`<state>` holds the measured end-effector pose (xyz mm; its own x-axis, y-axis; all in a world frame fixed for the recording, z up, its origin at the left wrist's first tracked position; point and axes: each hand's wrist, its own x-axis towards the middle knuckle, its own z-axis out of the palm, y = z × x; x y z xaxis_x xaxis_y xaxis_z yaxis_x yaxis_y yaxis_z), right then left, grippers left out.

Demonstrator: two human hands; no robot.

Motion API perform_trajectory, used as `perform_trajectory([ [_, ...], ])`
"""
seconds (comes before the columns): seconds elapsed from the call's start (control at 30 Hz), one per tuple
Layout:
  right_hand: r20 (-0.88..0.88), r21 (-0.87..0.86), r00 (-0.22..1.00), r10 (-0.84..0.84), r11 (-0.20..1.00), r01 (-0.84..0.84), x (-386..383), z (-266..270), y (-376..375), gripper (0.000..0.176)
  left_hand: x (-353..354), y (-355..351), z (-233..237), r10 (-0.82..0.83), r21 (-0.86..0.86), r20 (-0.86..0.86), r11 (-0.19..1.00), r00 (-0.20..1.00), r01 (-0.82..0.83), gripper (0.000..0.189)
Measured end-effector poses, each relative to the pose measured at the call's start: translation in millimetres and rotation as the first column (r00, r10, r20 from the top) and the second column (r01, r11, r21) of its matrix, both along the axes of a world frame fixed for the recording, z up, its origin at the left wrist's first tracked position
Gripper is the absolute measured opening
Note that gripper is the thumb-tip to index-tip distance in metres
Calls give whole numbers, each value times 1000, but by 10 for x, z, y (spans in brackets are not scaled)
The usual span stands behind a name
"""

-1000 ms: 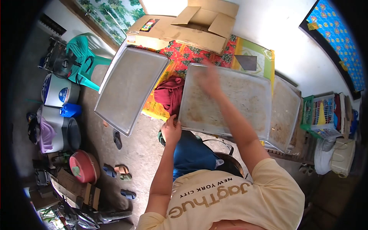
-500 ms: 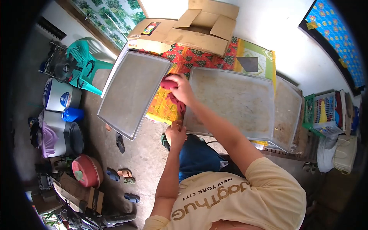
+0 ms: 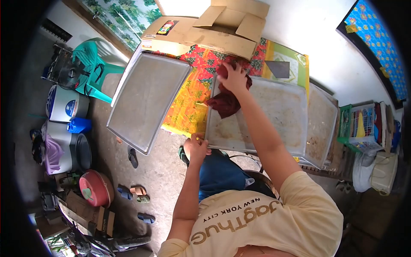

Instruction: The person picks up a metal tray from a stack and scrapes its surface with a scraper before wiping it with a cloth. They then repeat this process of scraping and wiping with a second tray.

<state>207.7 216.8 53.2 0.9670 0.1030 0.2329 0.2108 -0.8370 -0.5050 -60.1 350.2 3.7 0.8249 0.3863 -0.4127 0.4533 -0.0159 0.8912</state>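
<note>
My right hand grips a dark red cloth at the upper left corner of a metal tray on the table. Part of the cloth hangs over the tray's left edge and surface. At the tray's lower left corner, my left hand has its fingers closed on the tray's edge. Another metal tray lies to the left, sticking out past the table edge. Brownish marks show on the tray under the cloth.
Cardboard boxes stand at the table's back, on a red and yellow tablecloth. A further stained tray lies at the right. A green chair with a fan is at the left; slippers lie on the floor.
My right hand has moved up and to the right with the cloth, from beside the tray's left edge to its upper left corner. The cloth has spread out. My left hand stays near the lower corner.
</note>
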Motion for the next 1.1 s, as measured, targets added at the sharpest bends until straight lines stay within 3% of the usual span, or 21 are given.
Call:
perform_trajectory([
  [0.03,52,-142,998,-26,989,34,-22,-261,51,62,17,-6,18,4,-26,-1,1000,1000,-4,32],
  [0.07,210,-108,978,0,994,23,-32,-489,108,70,38,-9,57,8,-50,-5,999,1000,-8,33],
  [0.2,253,-49,947,200,980,-194,-207,-554,145,63,57,-28,86,12,-145,-43,989,999,-18,34],
  [0.47,238,5,830,504,854,-520,-1193,-406,-42,45,114,-73,199,70,-134,-129,987,989,-87,34],
  [0.57,243,10,759,604,781,-625,-1530,-394,-181,45,100,24,64,189,-387,-101,897,977,-213,32],
  [0.7,184,22,654,734,662,-749,-1931,-341,-364,33,139,-52,187,196,-251,-123,942,973,-222,44],
  [0.87,94,-63,719,689,725,-686,-2234,-198,-768,32,156,-84,131,35,25,-190,999,981,-30,47],
  [0.97,88,-116,784,615,788,-605,-2356,-183,-1169,34,159,-50,68,-55,103,-193,992,980,76,41],
  [1.1,65,-223,868,492,855,-468,-2456,-166,-1882,36,159,-55,114,-40,45,-174,998,984,48,41],
])
